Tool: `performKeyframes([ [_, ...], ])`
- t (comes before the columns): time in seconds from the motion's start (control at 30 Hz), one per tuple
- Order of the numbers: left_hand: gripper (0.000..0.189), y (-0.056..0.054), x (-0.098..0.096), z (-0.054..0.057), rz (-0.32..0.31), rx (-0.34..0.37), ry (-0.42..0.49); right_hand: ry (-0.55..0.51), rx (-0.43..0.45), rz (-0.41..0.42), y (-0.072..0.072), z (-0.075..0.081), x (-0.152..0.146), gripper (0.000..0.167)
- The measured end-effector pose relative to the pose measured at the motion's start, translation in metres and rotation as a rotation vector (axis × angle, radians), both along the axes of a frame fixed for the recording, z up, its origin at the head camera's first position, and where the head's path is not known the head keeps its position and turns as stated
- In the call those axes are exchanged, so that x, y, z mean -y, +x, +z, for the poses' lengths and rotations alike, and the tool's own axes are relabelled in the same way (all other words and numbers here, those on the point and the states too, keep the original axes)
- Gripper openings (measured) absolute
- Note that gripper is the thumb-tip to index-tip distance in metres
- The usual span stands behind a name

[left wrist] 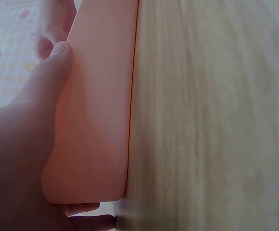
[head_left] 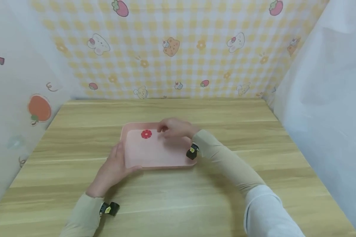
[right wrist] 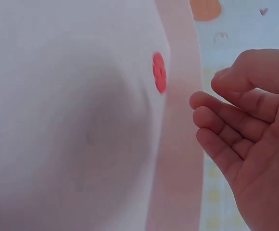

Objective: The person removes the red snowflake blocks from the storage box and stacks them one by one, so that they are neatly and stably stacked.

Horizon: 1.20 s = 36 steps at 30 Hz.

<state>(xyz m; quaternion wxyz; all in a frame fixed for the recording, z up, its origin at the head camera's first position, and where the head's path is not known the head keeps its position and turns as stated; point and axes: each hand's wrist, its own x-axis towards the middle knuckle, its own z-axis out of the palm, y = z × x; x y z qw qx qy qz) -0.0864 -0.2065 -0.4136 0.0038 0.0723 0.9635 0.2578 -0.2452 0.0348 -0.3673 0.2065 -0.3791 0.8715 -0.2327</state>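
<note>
A pink rectangular tray (head_left: 154, 154) lies on the wooden table. My left hand (head_left: 114, 164) holds its near left corner, with the thumb along the front rim and the other fingers by the left side. In the left wrist view that thumb lies at the top edge of the tray's wall (left wrist: 94, 110). Inside the tray, near the back left, lies a flat red flower-shaped piece (head_left: 146, 134). Over the tray's back part, to the right of the red piece, hovers my right hand (head_left: 175, 128). Its fingers (right wrist: 226, 120) are loosely bent, and nothing shows between them.
The wooden table (head_left: 172, 204) spreads around the tray. A yellow checked cloth (head_left: 190, 62) with cartoon prints hangs behind it. White sheets stand at the left and right (head_left: 323, 82). Each wrist carries a small black camera (head_left: 192, 151).
</note>
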Motion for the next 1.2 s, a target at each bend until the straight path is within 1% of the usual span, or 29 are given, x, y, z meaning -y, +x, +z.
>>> performKeyframes([
  [0.1,0.124,0.001,0.001,0.000,0.004,-0.005,0.010,0.008,0.069,0.007,0.002,-0.005,0.015,0.025],
  [0.2,0.125,0.002,0.002,-0.001,0.000,-0.015,0.018,0.006,0.094,0.013,0.003,-0.012,0.027,0.022],
  [0.27,0.126,0.004,0.002,-0.005,0.000,-0.018,0.016,-0.003,0.112,0.018,0.003,-0.020,0.034,0.020],
  [0.4,0.126,0.007,0.002,-0.010,0.004,-0.016,0.019,-0.005,0.067,0.066,0.004,-0.031,0.044,0.017],
  [0.47,0.127,0.008,0.002,-0.011,0.006,-0.011,0.011,-0.001,0.023,0.094,0.005,-0.033,0.046,0.017],
  [0.53,0.127,0.007,0.003,-0.010,0.007,-0.008,0.005,0.005,0.006,0.101,0.007,-0.033,0.045,0.018],
  [0.63,0.126,0.004,0.005,-0.008,0.006,-0.007,-0.009,0.007,0.014,0.077,0.008,-0.030,0.043,0.018],
  [0.7,0.126,0.002,0.006,-0.005,0.010,-0.004,-0.012,-0.010,0.014,0.060,0.007,-0.028,0.042,0.017],
  [0.8,0.128,-0.001,0.006,-0.002,0.016,0.009,-0.016,-0.034,-0.002,0.013,0.006,-0.025,0.043,0.017],
  [0.87,0.129,-0.001,0.006,-0.002,0.017,0.012,-0.014,-0.038,-0.016,-0.019,0.004,-0.024,0.045,0.024],
  [0.97,0.130,-0.001,0.006,-0.003,0.014,0.008,-0.009,-0.021,-0.013,-0.066,0.003,-0.026,0.048,0.036],
  [1.03,0.130,-0.001,0.005,-0.003,0.012,0.007,-0.006,-0.007,-0.026,-0.071,0.003,-0.028,0.050,0.042],
  [1.13,0.130,-0.001,0.004,-0.003,0.011,0.002,-0.006,0.010,-0.069,-0.062,0.003,-0.034,0.052,0.043],
  [1.2,0.129,-0.001,0.004,-0.002,0.012,0.004,-0.010,0.028,-0.117,-0.056,0.003,-0.037,0.054,0.043],
])
